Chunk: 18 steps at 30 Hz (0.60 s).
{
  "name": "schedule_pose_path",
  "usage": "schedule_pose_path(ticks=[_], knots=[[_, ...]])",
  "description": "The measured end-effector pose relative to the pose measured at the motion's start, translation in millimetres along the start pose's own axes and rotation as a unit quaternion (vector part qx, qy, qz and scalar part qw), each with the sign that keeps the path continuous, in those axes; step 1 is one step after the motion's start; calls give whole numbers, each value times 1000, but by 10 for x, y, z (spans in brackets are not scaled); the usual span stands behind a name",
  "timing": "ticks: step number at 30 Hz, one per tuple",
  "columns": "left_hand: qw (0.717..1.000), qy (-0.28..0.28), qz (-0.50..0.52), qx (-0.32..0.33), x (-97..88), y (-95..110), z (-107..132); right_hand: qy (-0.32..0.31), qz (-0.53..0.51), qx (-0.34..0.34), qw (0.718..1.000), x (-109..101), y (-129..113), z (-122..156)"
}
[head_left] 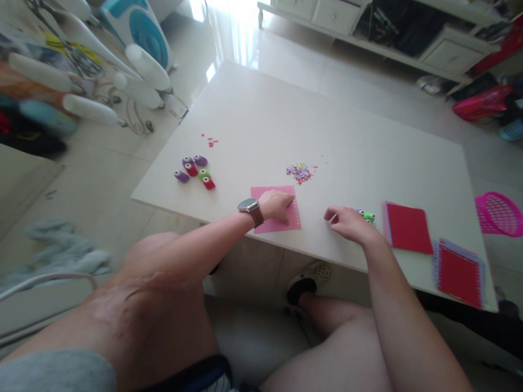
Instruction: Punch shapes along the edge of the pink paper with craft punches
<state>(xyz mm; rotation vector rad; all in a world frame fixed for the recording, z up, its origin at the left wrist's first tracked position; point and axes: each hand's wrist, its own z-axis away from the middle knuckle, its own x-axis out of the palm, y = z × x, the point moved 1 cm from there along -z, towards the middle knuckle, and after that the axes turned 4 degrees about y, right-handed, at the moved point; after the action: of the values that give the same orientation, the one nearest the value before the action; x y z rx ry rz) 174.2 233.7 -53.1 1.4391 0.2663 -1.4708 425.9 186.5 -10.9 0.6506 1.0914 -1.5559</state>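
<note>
A square pink paper sheet (261, 224) lies at the table's near edge, with small punched holes along its right side. My left hand (278, 206), wearing a watch (250, 207) on its wrist, lies on the sheet with fingers stretched toward the holed edge. My right hand (345, 220) is to the right of the sheet, its fingers loosely curled and the thumb a little apart; nothing shows in it. Green and purple craft punches (368, 216) sit just behind it, partly hidden by the hand. Beyond the sheet is a pile of tiny punched paper bits (300, 172).
More craft punches (191, 170) in purple, red and green stand at the left, near red paper scraps (211, 142). A stack of red-topped paper (408, 227) and a stack with punched edges (460, 274) lie at the right. A pink basket (500, 214) is beyond the right edge.
</note>
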Motion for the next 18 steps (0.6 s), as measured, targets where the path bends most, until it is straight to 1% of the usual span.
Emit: schedule_pose_path(ticks=[3, 6, 8, 10, 12, 13, 15, 16, 17, 18], knots=[[1000, 0, 1, 4, 12, 2, -2, -24, 16, 13, 1000, -7, 129, 10], [1000, 3, 15, 1, -12, 2, -14, -13, 52, 42, 998, -33, 179, 27], [999, 10, 36, -6, -91, -27, -27, 2, 67, 55, 996, -54, 146, 40], [998, 18, 59, -29, -240, -100, -33, 19, 61, 43, 997, -67, 78, 49], [994, 45, 64, -83, -446, -215, -14, 34, 41, 19, 998, -68, 9, 51], [988, 71, 54, -126, -558, -285, 8, 37, 32, 9, 999, -63, -16, 51], [967, 136, 23, -213, -762, -430, 77, 39, 21, -3, 999, -48, -41, 47], [956, 154, 8, -249, -839, -503, 117, 38, 20, -5, 999, -38, -43, 44], [946, 160, -8, -283, -895, -576, 159, 37, 21, -6, 999, -27, -40, 40], [936, 153, -19, -316, -929, -651, 200, 35, 23, -7, 999, -17, -35, 35]])
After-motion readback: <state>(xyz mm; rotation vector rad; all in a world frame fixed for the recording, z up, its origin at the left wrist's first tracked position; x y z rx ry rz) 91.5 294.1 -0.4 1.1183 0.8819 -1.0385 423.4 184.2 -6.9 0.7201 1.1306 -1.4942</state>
